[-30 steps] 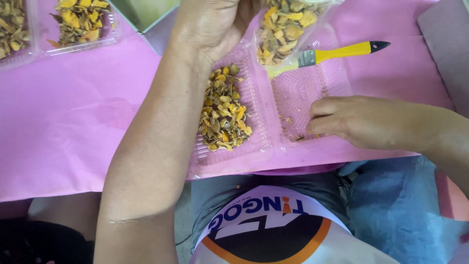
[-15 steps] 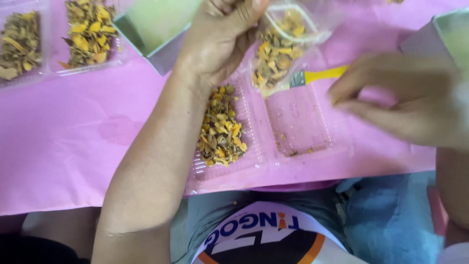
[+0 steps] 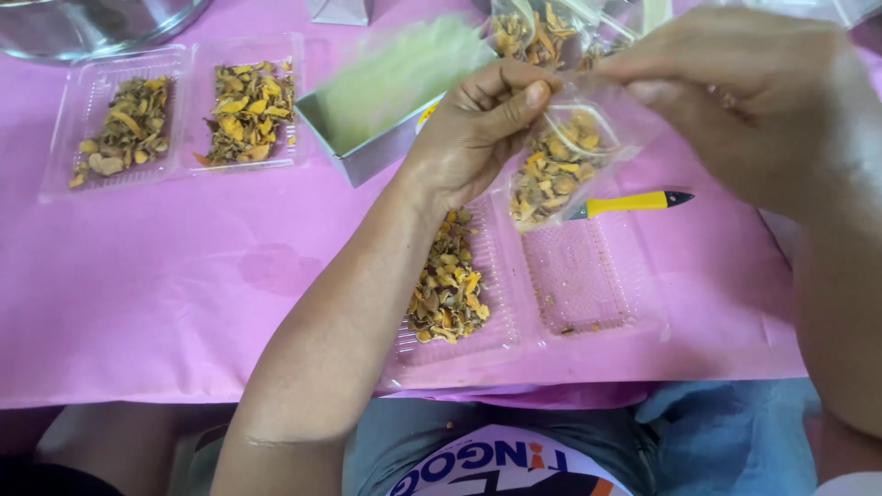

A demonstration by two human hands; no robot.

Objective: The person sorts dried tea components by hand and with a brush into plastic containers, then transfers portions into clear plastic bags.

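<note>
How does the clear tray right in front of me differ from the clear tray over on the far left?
The near tray has dried yellow-brown pieces in its left compartment only; its right one is nearly bare, with a few crumbs. The far-left tray has pieces in both compartments. The near tray is partly covered by the left hand and the clear bag; the far-left tray lies uncovered. Both are clear plastic, two-compartment, on the pink cloth.

Two hands: left hand (image 3: 473,129), right hand (image 3: 744,101).

Clear plastic bags of dried yellow-brown pieces: two, a held bag (image 3: 556,165) and a second bag (image 3: 533,32) at the far edge of the pink table cover (image 3: 165,303).

Clear two-compartment trays: two. Near-edge tray (image 3: 588,276), one compartment filled; far-left tray (image 3: 175,110), both filled.

Metal box (image 3: 367,152): one. Yellow-handled tool (image 3: 629,202): one. Metal bowl (image 3: 92,23), far-left corner: one.
</note>
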